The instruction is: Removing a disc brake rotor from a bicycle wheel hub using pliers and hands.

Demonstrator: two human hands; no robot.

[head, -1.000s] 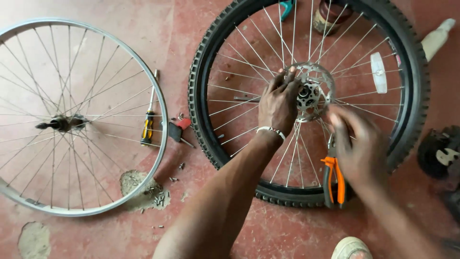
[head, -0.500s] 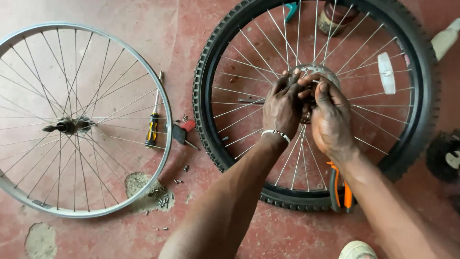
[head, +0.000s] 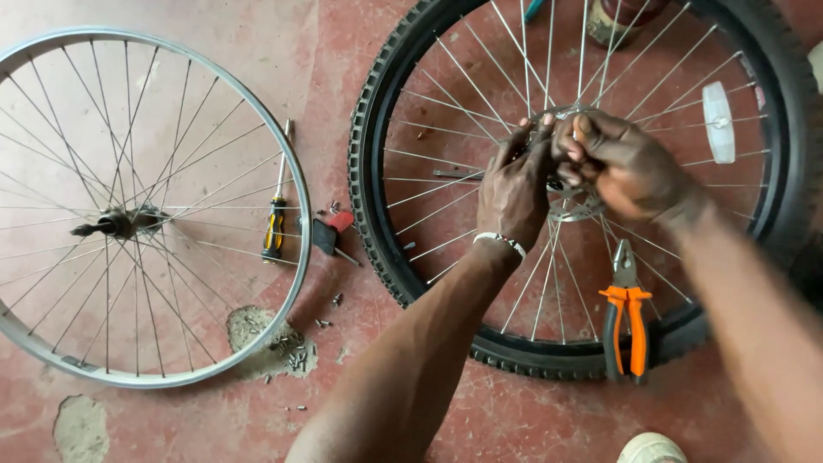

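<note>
Both hands meet at the hub of a tyred wheel on the red floor.

The right hand has dropped the orange pliers (now lying on the rim) and joined the left hand; both grips pinch narrowly around the hub.

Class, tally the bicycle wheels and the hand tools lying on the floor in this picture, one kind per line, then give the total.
Wheel with tyre: 1
Bare rim wheel: 1
Orange-handled pliers: 1
Yellow-and-black screwdriver: 1
Small red-handled tool: 1
Total: 5
</note>
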